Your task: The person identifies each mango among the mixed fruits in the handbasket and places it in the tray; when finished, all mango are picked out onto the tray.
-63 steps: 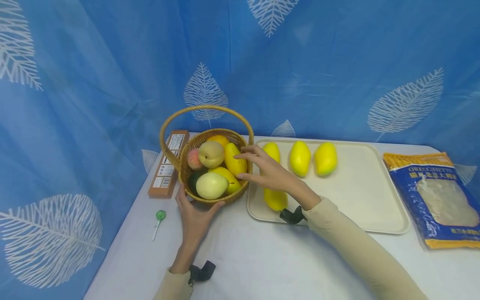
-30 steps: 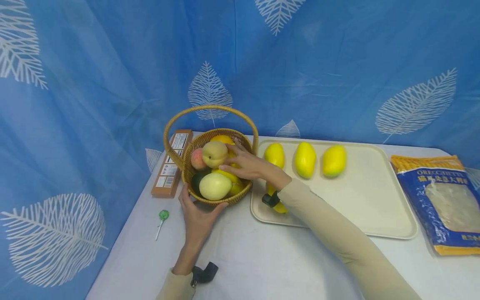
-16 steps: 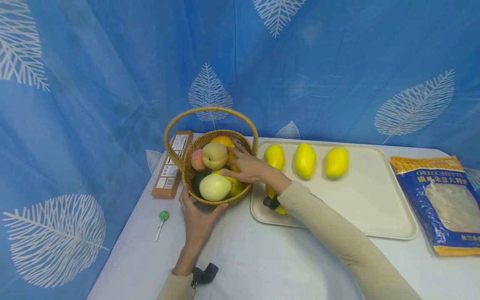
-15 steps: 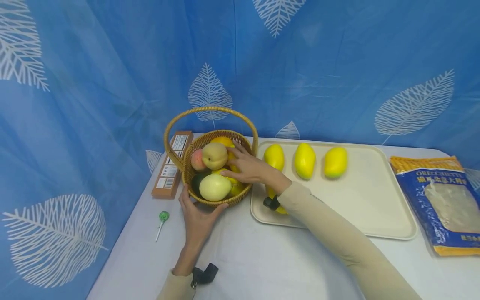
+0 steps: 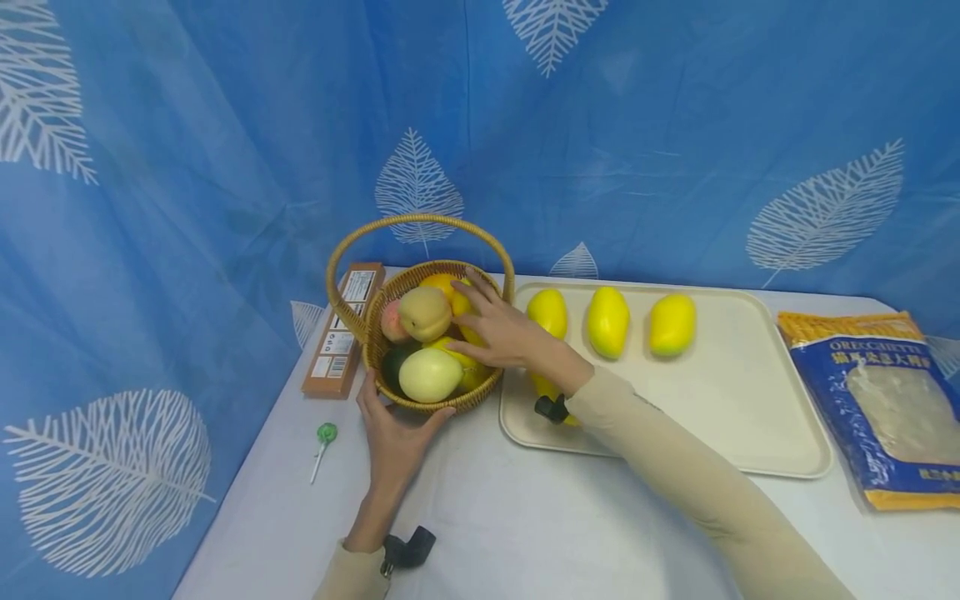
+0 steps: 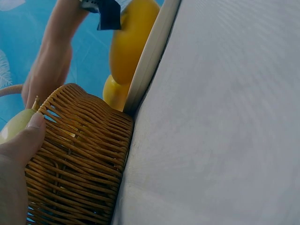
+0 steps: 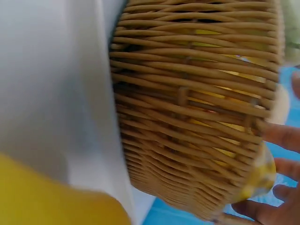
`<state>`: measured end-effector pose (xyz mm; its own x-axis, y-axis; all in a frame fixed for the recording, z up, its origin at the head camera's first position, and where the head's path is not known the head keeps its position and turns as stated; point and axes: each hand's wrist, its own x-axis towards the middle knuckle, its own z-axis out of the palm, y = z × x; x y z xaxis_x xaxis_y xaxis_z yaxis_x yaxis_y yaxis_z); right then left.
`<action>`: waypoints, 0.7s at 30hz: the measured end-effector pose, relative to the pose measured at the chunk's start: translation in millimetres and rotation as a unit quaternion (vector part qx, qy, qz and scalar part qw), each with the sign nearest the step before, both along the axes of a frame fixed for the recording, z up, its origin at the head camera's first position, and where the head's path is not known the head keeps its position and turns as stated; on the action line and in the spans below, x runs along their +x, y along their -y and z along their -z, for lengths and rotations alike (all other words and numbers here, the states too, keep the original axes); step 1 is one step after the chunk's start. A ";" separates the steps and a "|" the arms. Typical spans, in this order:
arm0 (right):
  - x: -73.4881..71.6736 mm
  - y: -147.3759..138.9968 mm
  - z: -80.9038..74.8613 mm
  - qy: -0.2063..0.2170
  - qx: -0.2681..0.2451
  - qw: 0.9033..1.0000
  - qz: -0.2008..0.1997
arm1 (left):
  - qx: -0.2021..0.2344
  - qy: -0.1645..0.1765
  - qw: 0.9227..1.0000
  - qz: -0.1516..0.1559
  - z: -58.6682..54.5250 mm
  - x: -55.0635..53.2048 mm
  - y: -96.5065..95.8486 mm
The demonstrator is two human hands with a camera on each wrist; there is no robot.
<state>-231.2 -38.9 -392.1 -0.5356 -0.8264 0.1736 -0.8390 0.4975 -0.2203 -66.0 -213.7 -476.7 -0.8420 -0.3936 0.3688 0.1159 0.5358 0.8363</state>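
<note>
A wicker basket [image 5: 480,400] with a tall arched handle holds several fruits. Among them are a beige peach [image 5: 425,314], a pinkish peach [image 5: 393,322], a pale melon-like fruit [image 5: 431,375] and an orange [image 5: 440,285]. My left hand [image 5: 397,437] holds the basket's front edge, its thumb [image 6: 28,136] against the rim. Over the basket's right side is my right hand [image 5: 510,333], fingers spread across a yellow mango [image 5: 471,332] that they partly hide. In the right wrist view, its fingers [image 7: 286,166] lie loosely extended by the rim.
A cream tray [image 5: 720,400] right of the basket bears several mangoes [image 5: 608,322]. Farther right lies a blue and orange pasta bag [image 5: 885,408]. A narrow brown box [image 5: 331,350] and a green lollipop [image 5: 326,433] lie left. A blue curtain [image 5: 645,125] hangs behind.
My right hand reached further into the basket over the mango, then shifted slightly back right with its fingers spreading. The beige peach has moved slightly left. My left hand stays at the basket.
</note>
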 end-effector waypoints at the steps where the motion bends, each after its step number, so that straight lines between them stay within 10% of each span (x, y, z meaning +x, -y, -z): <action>1: 1.2 -1.8 -3.7 -0.007 -0.002 1.000 0.000 | 0.001 0.000 1.000 0.001 -0.7 0.2 -0.2; 10: 11.3 -16.3 -31.4 -0.006 -0.077 0.997 -0.017 | 0.003 -0.010 1.000 0.008 -2.8 -0.4 0.9; 21: 12.0 -20.7 -23.7 -0.012 -0.113 0.992 -0.051 | 0.011 -0.001 1.000 0.007 -3.6 -0.3 0.1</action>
